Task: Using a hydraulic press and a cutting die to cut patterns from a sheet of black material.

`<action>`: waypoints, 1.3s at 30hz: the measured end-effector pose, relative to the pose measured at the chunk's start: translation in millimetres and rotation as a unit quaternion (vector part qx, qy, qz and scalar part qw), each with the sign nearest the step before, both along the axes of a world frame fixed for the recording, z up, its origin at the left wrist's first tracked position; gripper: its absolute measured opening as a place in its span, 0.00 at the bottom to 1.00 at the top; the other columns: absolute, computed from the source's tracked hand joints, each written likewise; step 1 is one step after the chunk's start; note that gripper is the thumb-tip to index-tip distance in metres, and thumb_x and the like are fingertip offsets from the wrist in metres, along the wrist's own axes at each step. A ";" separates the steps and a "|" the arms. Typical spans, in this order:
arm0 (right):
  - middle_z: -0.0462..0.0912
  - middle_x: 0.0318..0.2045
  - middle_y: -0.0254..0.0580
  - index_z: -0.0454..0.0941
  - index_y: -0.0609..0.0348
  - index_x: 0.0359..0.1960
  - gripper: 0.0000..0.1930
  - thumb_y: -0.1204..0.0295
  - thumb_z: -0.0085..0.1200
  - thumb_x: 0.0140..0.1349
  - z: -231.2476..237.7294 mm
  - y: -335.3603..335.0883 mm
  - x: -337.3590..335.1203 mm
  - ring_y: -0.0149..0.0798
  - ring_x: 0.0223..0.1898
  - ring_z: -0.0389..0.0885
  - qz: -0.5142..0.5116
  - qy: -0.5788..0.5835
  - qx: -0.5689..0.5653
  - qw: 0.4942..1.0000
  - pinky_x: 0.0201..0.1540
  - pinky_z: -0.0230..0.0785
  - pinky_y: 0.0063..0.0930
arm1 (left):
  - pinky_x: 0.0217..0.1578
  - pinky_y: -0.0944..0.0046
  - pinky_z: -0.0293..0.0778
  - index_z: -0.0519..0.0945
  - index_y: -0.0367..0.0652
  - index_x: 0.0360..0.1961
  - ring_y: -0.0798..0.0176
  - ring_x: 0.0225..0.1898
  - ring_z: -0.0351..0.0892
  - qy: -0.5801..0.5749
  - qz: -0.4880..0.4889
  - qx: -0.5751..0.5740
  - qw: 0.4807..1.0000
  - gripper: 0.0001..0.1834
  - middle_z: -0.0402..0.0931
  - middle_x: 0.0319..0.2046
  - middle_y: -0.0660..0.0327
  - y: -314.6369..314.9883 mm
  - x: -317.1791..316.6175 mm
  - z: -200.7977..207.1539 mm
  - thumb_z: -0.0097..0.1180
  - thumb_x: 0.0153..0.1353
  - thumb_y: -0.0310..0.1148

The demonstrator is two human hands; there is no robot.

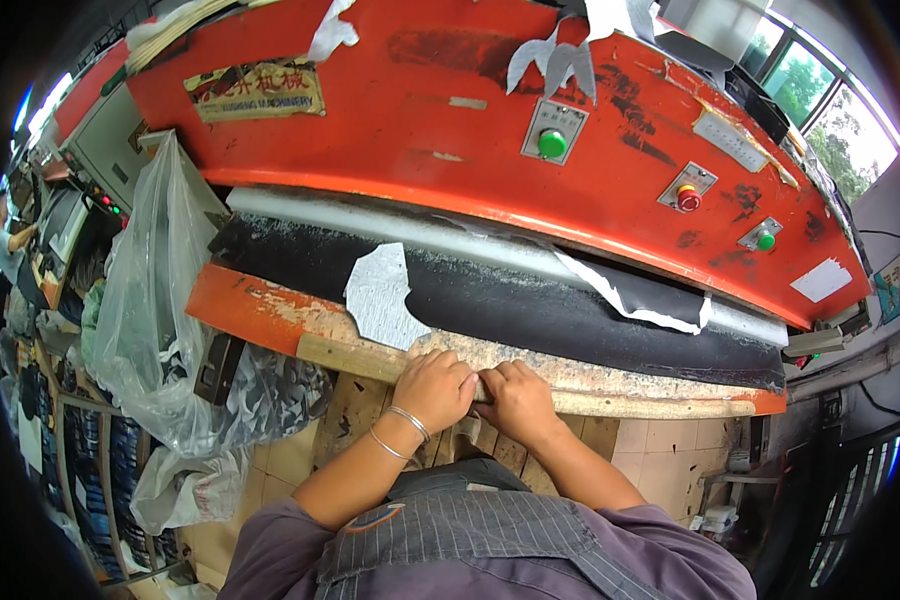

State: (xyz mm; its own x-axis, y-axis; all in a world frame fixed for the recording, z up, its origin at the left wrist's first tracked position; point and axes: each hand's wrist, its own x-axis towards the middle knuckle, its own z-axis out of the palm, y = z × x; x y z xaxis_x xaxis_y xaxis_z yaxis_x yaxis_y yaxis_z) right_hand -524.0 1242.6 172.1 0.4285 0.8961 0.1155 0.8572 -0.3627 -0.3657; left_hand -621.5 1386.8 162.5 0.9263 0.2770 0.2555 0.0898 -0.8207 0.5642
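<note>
My left hand and my right hand meet at the front edge of a red machine's worn wooden ledge. Both are closed, with the fingers curled in. A small dark thing shows between them, mostly hidden by the fingers, and I cannot make out what it is. A light grey cut piece of sheet material with curved edges lies just beyond my left hand, partly on the ledge and partly on the black mat. On the left wrist are two thin bangles.
The red machine body spans the far side, with a green button, a red button and another green button. A torn white strip lies on the mat. A clear plastic bag hangs at the left.
</note>
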 end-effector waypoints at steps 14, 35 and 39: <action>0.68 0.56 0.63 0.68 0.53 0.59 0.43 0.31 0.49 0.52 54.4 86.8 44.5 0.58 0.60 0.65 -0.187 -0.011 -0.061 0.980 0.50 0.72 0.50 | 0.38 0.58 0.74 0.83 0.43 0.37 0.52 0.35 0.79 0.133 -0.161 -0.257 0.944 0.12 0.79 0.31 0.55 21.1 -69.2 7.3 0.56 0.62 0.39; 0.72 0.44 0.47 0.78 0.66 0.39 0.22 0.64 0.61 0.44 34.8 63.6 5.2 0.45 0.49 0.69 0.021 0.221 0.020 0.975 0.50 0.63 0.35 | 0.27 0.67 0.76 0.80 0.38 0.39 0.70 0.24 0.79 0.079 -0.001 -0.449 0.890 0.10 0.80 0.24 0.60 81.4 -52.9 -27.7 0.62 0.58 0.29; 0.73 0.50 0.41 0.82 0.59 0.35 0.14 0.68 0.59 0.46 45.5 53.9 80.5 0.44 0.57 0.68 0.095 -0.139 -0.169 0.971 0.62 0.56 0.48 | 0.51 0.56 0.71 0.79 0.40 0.46 0.50 0.48 0.76 0.259 -0.098 -0.231 0.933 0.22 0.77 0.42 0.49 130.5 -53.1 -22.4 0.68 0.52 0.39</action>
